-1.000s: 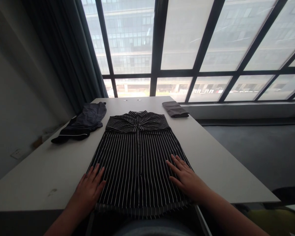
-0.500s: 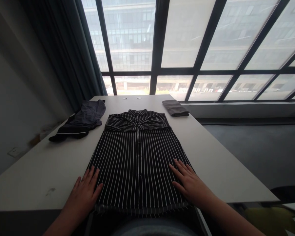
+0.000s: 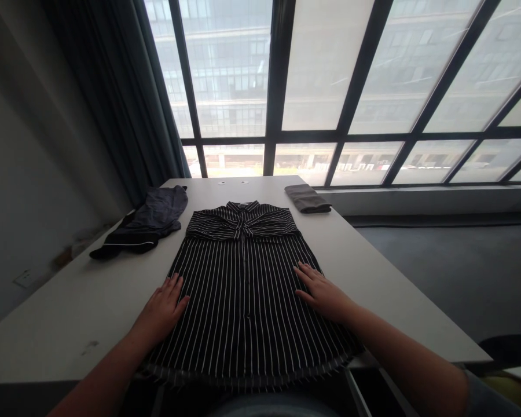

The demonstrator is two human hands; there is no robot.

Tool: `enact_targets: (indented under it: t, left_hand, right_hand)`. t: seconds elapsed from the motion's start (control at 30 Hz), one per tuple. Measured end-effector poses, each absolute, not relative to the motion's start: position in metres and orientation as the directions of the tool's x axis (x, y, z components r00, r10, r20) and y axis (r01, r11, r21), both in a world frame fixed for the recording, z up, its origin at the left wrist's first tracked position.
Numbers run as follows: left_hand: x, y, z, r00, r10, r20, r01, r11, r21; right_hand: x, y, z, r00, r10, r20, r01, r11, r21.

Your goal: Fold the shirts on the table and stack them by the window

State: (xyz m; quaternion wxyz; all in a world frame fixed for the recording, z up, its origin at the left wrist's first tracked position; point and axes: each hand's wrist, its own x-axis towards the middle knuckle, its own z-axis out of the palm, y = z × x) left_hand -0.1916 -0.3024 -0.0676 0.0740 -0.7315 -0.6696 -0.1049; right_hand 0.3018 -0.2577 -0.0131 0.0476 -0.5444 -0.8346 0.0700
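A black shirt with white stripes (image 3: 243, 295) lies front up on the white table (image 3: 364, 278). Its collar points toward the window and its sleeves are folded across the chest. The hem hangs slightly over the near table edge. My left hand (image 3: 162, 307) rests flat on the shirt's left edge, fingers stretched out. On the opposite edge, my right hand (image 3: 323, 292) lies flat with its fingers spread. Neither hand grips the cloth.
A crumpled dark garment (image 3: 165, 208) with a black, white-lined part lies at the left table edge. Toward the far right is a folded grey cloth (image 3: 307, 198). Beyond the table stand a large window (image 3: 321, 69) and a dark curtain (image 3: 113, 87).
Both hands have slid forward along the shirt's sides, away from me. The lower part of the shirt now spreads wider near the hem. The view has tilted slightly upward.
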Motion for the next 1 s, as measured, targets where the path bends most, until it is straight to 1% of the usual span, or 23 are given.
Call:
enact_targets:
  t: [0.1,0.2,0.37,0.47,0.57,0.63,0.67,0.73,0.8,0.87,0.93,1.0]
  left_hand:
    - [-0.195,-0.318,-0.081,0.03,0.978,0.205,0.999,-0.037,0.028]
    - [-0.199,-0.347,-0.09,-0.014,0.979,0.202,1.0,0.012,0.012]
    - [-0.204,-0.395,-0.095,-0.094,0.979,0.181,0.995,0.09,0.033]
    - [-0.207,-0.413,-0.09,-0.154,0.963,0.223,0.987,0.139,0.082]
    - [-0.209,-0.421,-0.078,-0.204,0.936,0.288,0.972,0.159,0.172]
    - [-0.21,-0.423,-0.069,-0.26,0.921,0.29,0.952,0.194,0.237]
    - [-0.21,-0.422,-0.064,-0.289,0.919,0.267,0.94,0.22,0.262]
    - [-0.208,-0.422,-0.055,-0.347,0.921,0.175,0.914,0.291,0.283]
    - [-0.205,-0.423,-0.047,-0.371,0.927,0.058,0.902,0.344,0.261]
    - [-0.201,-0.424,-0.041,-0.365,0.931,-0.021,0.904,0.359,0.231]
    - [-0.198,-0.427,-0.039,-0.348,0.937,-0.045,0.911,0.349,0.218]
    - [-0.196,-0.43,-0.04,-0.339,0.94,-0.033,0.915,0.338,0.221]
  right_hand:
    - [0.303,-0.257,-0.025,-0.399,0.917,-0.021,0.908,0.392,-0.148]
    - [0.303,-0.261,-0.028,-0.383,0.923,-0.041,0.919,0.376,-0.116]
    - [0.293,-0.254,-0.01,-0.409,0.911,-0.062,0.911,0.403,-0.084]
    - [0.268,-0.235,0.013,-0.478,0.878,0.006,0.877,0.478,-0.055]
    - [0.22,-0.203,0.036,-0.57,0.817,0.086,0.815,0.575,-0.071]
    - [0.178,-0.177,0.047,-0.621,0.779,0.093,0.775,0.627,-0.079]
    - [0.155,-0.164,0.051,-0.637,0.766,0.093,0.763,0.643,-0.073]
    - [0.106,-0.137,0.055,-0.668,0.741,0.075,0.74,0.671,-0.036]
    - [0.056,-0.114,0.055,-0.678,0.732,0.068,0.733,0.68,-0.006]
    - [0.009,-0.095,0.055,-0.684,0.725,0.082,0.727,0.687,-0.003]
    - [-0.034,-0.08,0.053,-0.678,0.727,0.11,0.73,0.684,-0.018]
    - [-0.069,-0.067,0.051,-0.66,0.74,0.126,0.742,0.669,-0.041]
